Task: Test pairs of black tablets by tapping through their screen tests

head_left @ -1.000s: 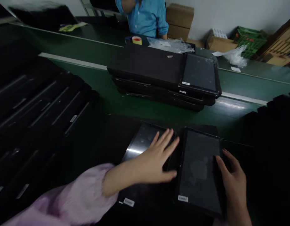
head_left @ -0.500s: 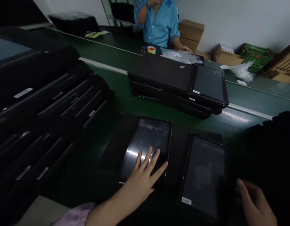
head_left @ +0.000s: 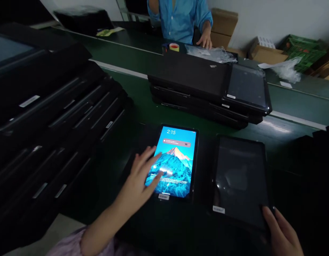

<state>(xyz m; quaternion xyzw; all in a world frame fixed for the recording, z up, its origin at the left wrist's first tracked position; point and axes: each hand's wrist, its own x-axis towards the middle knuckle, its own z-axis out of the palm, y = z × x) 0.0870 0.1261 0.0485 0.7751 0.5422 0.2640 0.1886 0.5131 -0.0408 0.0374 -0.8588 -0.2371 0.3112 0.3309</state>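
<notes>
A tablet (head_left: 177,167) with a lit lock screen, showing 2:15 and a mountain picture, lies in its dark open case. Over the left side of its screen is my left hand (head_left: 139,176), open with fingers spread; whether the fingertips touch the glass I cannot tell. To its right lies a second tablet (head_left: 240,177), its screen dark, with a white label at the lower left corner. My right hand (head_left: 283,231) grips this one at its lower right edge, thumb against the rim and the other fingers partly hidden.
Tall stacks of dark cased tablets (head_left: 55,96) stand at the left. Further ahead is a lower stack (head_left: 191,76) topped by an open tablet (head_left: 247,85). Across the bench a co-worker in a blue shirt (head_left: 177,23) has a hand near clear plastic bags (head_left: 212,54).
The left tablet's screen has lit up. My left hand has shifted left across it. My right hand has come onto the right tablet's edge. The co-worker's lower hand has moved.
</notes>
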